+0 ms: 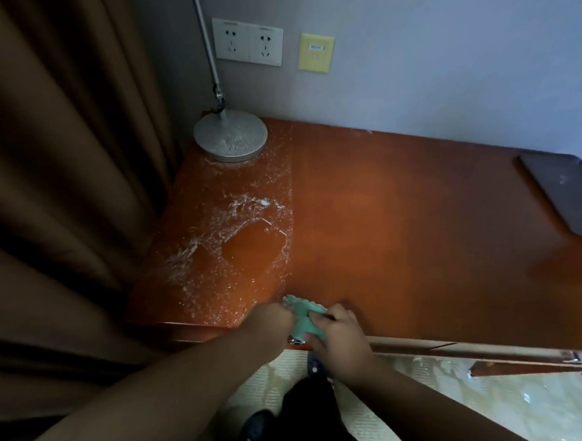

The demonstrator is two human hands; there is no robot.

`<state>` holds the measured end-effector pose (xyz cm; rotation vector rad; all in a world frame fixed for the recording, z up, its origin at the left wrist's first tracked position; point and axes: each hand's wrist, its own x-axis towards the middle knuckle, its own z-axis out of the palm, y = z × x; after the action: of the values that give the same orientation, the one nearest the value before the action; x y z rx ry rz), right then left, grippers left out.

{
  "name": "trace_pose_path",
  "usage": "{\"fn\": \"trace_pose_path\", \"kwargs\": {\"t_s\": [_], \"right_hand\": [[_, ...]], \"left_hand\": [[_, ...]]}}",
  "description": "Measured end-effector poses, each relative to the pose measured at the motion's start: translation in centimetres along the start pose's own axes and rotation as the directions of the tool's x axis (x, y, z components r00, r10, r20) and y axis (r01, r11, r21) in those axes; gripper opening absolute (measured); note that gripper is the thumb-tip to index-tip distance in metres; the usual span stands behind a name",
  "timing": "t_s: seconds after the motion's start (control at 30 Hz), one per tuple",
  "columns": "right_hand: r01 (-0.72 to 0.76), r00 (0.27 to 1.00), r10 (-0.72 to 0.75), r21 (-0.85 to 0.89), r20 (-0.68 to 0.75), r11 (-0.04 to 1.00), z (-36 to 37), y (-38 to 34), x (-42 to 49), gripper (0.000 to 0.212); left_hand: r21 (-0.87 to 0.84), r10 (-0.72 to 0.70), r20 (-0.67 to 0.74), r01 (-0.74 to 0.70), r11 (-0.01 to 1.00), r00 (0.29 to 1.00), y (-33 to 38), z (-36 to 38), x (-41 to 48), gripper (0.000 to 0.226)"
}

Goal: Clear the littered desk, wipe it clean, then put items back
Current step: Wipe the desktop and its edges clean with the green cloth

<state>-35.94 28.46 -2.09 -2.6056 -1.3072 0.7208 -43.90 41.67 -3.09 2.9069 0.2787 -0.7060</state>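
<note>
Together, the left hand (pixel 272 319) and right hand (pixel 339 334) pinch a small green cloth (pixel 302 316) at the front edge of the orange tabletop (pixel 398 241), hiding part of it. White specks (pixel 233 217) cover the left end; a dark flat thing (pixel 567 192) is cut off at the right.

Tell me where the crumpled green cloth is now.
In the head view, the crumpled green cloth lies at the front edge of the orange wooden desk, gripped between the left hand and the right hand, right of the white dust.

The tabletop (pixel 399 225) lies open mid-frame; a lamp base (pixel 230 137) blocks the upper left, a dark pad (pixel 564 192) the far right.
</note>
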Motion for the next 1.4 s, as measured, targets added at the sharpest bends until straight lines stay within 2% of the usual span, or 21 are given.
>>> {"fn": "trace_pose_path", "kwargs": {"t_s": [0.17,0.43,0.57,0.77,1.03,1.13,1.27,1.4], "right_hand": [[0.004,0.998,-0.007,0.047,0.06,0.999,2.5,-4.3,-1.3,0.052],[0.167,0.985,-0.171,0.098,0.031,0.981,1.4,-7.5,1.6,0.051],[0.188,0.979,-0.19,0.034,0.071,0.982,0.1,-5.6,3.7,0.04],[0.187,0.98,-0.191,0.072,0.061,0.98,-1.8,-2.3,9.5,0.052],[0.203,0.979,-0.2,0.105,-0.036,0.974,-8.6,0.7,25.6,0.053],[0.193,0.98,-0.186,0.105,-0.072,0.976,-11.2,1.9,32.9,0.052],[0.201,0.973,-0.193,0.057,-0.124,0.978,-14.7,3.7,41.8,0.051],[0.209,0.966,-0.201,0.031,-0.162,0.978,-17.2,4.6,49.0,0.051]], "left_hand": [[-0.034,-0.052,0.022,0.052,0.998,0.998,-2.4,1.8,-3.5,0.047],[-0.118,-0.222,-0.049,0.215,0.97,0.974,-5.7,1.9,-6.6,0.047],[-0.068,-0.185,-0.072,0.18,0.981,0.98,-4.5,1.1,-4.7,0.045],[-0.074,-0.183,-0.054,0.179,0.981,0.982,-6.4,-3.1,1.5,0.056],[-0.131,-0.365,-0.106,0.351,0.927,0.925,-13.8,-10.3,15.5,0.057],[-0.073,-0.406,-0.122,0.4,0.914,0.906,-17.1,-13.9,21.8,0.052],[0.116,-0.39,-0.143,0.406,0.906,0.91,-20.1,-18.4,29.3,0.036],[0.138,-0.39,-0.197,0.419,0.897,0.9,-23.3,-21.7,34.8,0.036]]}}
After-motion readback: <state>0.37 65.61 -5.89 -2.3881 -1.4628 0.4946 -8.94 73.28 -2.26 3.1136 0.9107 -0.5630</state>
